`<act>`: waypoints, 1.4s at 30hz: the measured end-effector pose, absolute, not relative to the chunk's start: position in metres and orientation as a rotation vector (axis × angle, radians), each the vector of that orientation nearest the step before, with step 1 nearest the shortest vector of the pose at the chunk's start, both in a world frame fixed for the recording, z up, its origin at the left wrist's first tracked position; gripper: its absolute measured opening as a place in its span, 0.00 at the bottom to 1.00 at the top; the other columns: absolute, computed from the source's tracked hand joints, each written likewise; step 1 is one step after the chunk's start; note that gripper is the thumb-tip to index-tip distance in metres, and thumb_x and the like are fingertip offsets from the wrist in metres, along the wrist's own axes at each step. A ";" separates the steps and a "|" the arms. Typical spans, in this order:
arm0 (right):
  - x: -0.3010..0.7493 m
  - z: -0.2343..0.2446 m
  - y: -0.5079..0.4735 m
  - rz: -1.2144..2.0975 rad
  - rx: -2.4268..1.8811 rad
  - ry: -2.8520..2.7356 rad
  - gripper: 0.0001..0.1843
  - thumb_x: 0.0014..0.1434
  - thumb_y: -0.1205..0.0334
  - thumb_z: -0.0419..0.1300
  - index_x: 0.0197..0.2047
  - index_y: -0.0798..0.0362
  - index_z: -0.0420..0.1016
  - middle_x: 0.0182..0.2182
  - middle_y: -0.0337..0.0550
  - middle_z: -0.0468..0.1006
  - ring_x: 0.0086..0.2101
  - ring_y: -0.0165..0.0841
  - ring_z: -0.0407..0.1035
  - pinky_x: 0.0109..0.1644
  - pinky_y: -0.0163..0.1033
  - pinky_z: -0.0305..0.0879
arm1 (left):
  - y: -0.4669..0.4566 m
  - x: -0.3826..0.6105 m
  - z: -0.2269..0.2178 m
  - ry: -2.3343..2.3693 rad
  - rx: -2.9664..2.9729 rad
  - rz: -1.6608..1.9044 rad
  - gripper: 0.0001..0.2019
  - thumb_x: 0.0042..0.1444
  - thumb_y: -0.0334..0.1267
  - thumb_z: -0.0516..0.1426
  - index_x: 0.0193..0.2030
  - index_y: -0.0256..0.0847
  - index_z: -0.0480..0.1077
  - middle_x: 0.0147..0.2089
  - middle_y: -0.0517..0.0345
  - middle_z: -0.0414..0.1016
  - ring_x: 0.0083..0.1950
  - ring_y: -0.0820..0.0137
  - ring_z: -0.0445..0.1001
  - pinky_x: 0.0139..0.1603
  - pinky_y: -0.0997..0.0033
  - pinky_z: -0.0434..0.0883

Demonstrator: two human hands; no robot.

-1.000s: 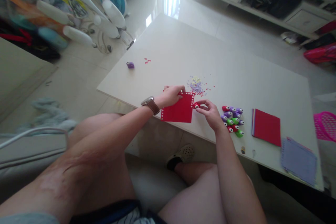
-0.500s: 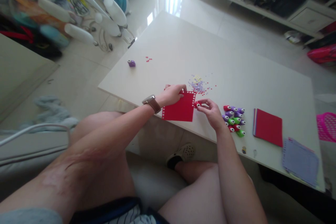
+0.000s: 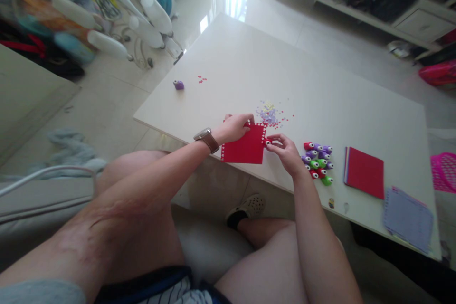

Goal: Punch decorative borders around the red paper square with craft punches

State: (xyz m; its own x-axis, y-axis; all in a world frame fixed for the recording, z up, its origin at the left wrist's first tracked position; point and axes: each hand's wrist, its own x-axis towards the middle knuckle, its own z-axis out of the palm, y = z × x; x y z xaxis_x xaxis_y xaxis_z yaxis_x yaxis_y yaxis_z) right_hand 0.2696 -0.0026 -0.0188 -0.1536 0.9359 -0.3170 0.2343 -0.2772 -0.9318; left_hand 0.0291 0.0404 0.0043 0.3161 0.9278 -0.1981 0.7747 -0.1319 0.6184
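Note:
A square sheet of red paper (image 3: 244,149) overhangs the front edge of the table, with small punched holes along its left, far and right margins. My left hand (image 3: 237,127) grips the sheet at its far edge, thumb on top and fingers partly hidden. Between the thumb and fingers of my right hand (image 3: 285,149) is a red craft punch (image 3: 268,142), set against the sheet's right edge. Just beyond the sheet lies a scatter of tiny purple, yellow and red paper cutouts (image 3: 269,114).
Several red, purple and green craft punches (image 3: 318,164) stand grouped to the right. Beyond them are a stack of coloured paper (image 3: 364,172) and a pale spiral notebook (image 3: 408,218). A purple punch (image 3: 178,85) and a few red cutouts (image 3: 202,79) lie at the far left.
The sheet and both hands hold almost the same place. The red punch has turned slightly at the sheet's right edge.

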 end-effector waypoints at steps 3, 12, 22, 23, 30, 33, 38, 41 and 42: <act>0.268 -0.018 -0.004 1.484 -1.521 -1.385 0.19 0.48 0.53 0.73 0.42 0.49 0.78 0.41 0.44 0.83 0.43 0.40 0.78 0.51 0.47 0.75 | 0.040 0.029 0.003 1.503 1.951 0.303 0.14 0.63 0.33 0.54 0.53 0.47 0.73 0.46 0.58 0.83 0.50 0.62 0.78 0.65 0.55 0.61; 0.262 -0.025 -0.007 1.314 -1.557 -1.641 0.14 0.50 0.52 0.72 0.38 0.49 0.82 0.38 0.45 0.84 0.40 0.41 0.77 0.50 0.51 0.76 | 0.035 0.031 -0.017 1.524 1.990 0.264 0.19 0.62 0.31 0.51 0.58 0.47 0.70 0.50 0.54 0.82 0.55 0.57 0.77 0.63 0.51 0.62; 0.271 -0.019 -0.006 1.272 -1.633 -1.833 0.15 0.55 0.48 0.68 0.39 0.51 0.83 0.38 0.47 0.83 0.37 0.39 0.74 0.46 0.47 0.71 | 0.016 0.046 -0.012 1.471 2.175 0.228 0.09 0.61 0.34 0.54 0.46 0.42 0.73 0.49 0.47 0.79 0.52 0.57 0.76 0.51 0.59 0.68; 0.272 -0.017 -0.006 1.284 -1.648 -1.840 0.16 0.55 0.48 0.67 0.39 0.51 0.83 0.38 0.47 0.83 0.37 0.39 0.74 0.45 0.46 0.71 | 0.015 0.046 -0.013 1.429 2.166 0.194 0.07 0.61 0.35 0.55 0.44 0.42 0.73 0.46 0.48 0.80 0.48 0.58 0.76 0.48 0.61 0.69; 0.271 -0.009 -0.005 1.406 -1.727 -1.789 0.21 0.52 0.43 0.68 0.40 0.53 0.83 0.33 0.46 0.83 0.34 0.37 0.73 0.41 0.42 0.68 | 0.010 0.047 -0.021 1.377 2.200 0.175 0.05 0.60 0.39 0.59 0.40 0.41 0.72 0.43 0.50 0.81 0.43 0.61 0.77 0.41 0.65 0.68; 0.272 -0.008 -0.005 1.427 -1.731 -1.786 0.22 0.52 0.43 0.69 0.39 0.54 0.83 0.32 0.45 0.83 0.33 0.37 0.72 0.41 0.42 0.68 | 0.010 0.047 -0.020 1.371 2.204 0.174 0.06 0.60 0.39 0.59 0.42 0.40 0.72 0.45 0.50 0.81 0.44 0.60 0.77 0.42 0.65 0.69; 0.271 -0.008 -0.005 1.413 -1.703 -1.789 0.21 0.52 0.44 0.68 0.40 0.54 0.83 0.31 0.45 0.82 0.32 0.37 0.72 0.39 0.41 0.67 | 0.010 0.048 -0.017 1.358 2.199 0.148 0.08 0.62 0.40 0.59 0.45 0.39 0.72 0.47 0.48 0.81 0.47 0.59 0.77 0.46 0.65 0.69; 0.268 -0.009 -0.005 1.397 -1.691 -1.782 0.21 0.53 0.45 0.68 0.40 0.53 0.83 0.31 0.45 0.82 0.32 0.37 0.72 0.39 0.41 0.67 | 0.010 0.048 -0.017 1.347 2.198 0.151 0.07 0.62 0.39 0.60 0.45 0.38 0.72 0.48 0.46 0.81 0.48 0.59 0.77 0.46 0.65 0.69; 0.268 -0.009 -0.005 1.394 -1.685 -1.779 0.21 0.54 0.45 0.68 0.41 0.53 0.83 0.31 0.45 0.82 0.33 0.37 0.73 0.39 0.41 0.67 | 0.010 0.048 -0.018 1.346 2.197 0.148 0.07 0.63 0.39 0.59 0.44 0.38 0.72 0.48 0.46 0.81 0.48 0.59 0.77 0.46 0.65 0.69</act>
State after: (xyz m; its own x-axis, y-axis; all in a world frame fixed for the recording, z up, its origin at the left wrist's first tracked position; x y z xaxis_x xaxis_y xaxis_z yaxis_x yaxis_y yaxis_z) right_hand 0.2676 -0.0051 -0.0092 -0.2524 0.8917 -0.3758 0.5785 -0.1723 -0.7973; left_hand 0.0479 0.0098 -0.0175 0.4913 0.8506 -0.1873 0.7895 -0.3442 0.5082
